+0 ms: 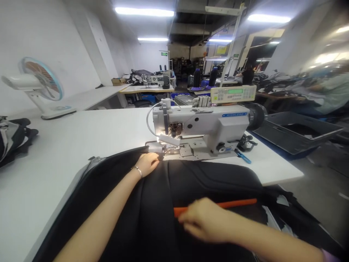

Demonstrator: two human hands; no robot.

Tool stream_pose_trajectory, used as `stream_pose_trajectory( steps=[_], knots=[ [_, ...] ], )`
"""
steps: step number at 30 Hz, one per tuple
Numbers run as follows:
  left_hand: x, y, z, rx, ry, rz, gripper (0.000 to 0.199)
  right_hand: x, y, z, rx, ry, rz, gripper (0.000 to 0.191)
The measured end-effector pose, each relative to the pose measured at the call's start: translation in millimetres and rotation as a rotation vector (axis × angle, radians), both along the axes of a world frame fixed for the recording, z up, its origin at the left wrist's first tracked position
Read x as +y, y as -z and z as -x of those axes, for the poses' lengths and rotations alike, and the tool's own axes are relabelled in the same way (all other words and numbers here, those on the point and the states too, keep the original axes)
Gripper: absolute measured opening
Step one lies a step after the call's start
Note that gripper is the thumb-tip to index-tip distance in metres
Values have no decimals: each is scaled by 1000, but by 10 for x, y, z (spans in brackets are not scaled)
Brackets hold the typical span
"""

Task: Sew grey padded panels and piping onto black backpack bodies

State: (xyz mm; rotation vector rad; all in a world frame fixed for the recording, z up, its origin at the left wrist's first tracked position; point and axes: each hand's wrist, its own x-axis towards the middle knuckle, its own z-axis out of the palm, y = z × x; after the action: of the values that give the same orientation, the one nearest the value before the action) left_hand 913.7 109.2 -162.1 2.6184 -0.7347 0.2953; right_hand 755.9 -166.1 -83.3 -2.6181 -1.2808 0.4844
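Observation:
A large black padded cover point(155, 203) spreads from the sewing machine toward me, with seams running down it. At its far edge, just in front of the machine's needle area, my left hand point(148, 164) is closed on the black cover; the fingertips are partly hidden. My right hand point(203, 220) is lower and to the right, slightly blurred, its fingers curled together over the cover. Behind those fingers lies a straight orange strip point(238, 203), running left to right; whether they grip it or the cloth, I cannot tell. The white sewing machine point(201, 123) stands with its lamp lit.
A control panel point(233, 94) tops the machine, and a blue-handled tool point(243, 156) lies at its base. On the left are a fan point(40, 82) and a dark fabric pile point(13, 140). Grey crates point(294, 133) stand right, near another person point(331, 91).

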Motion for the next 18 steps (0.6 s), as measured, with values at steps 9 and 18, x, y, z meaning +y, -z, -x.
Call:
stream_pose_trajectory(
  steps=[9,18],
  knots=[
    [34,-10,-78,38,-61,4,21,573,315,-1535,-270,348,-109,39],
    [-47,-18,-363,83,-59,21,24,435,325,-1893,-212,275,-70,28]
  ],
)
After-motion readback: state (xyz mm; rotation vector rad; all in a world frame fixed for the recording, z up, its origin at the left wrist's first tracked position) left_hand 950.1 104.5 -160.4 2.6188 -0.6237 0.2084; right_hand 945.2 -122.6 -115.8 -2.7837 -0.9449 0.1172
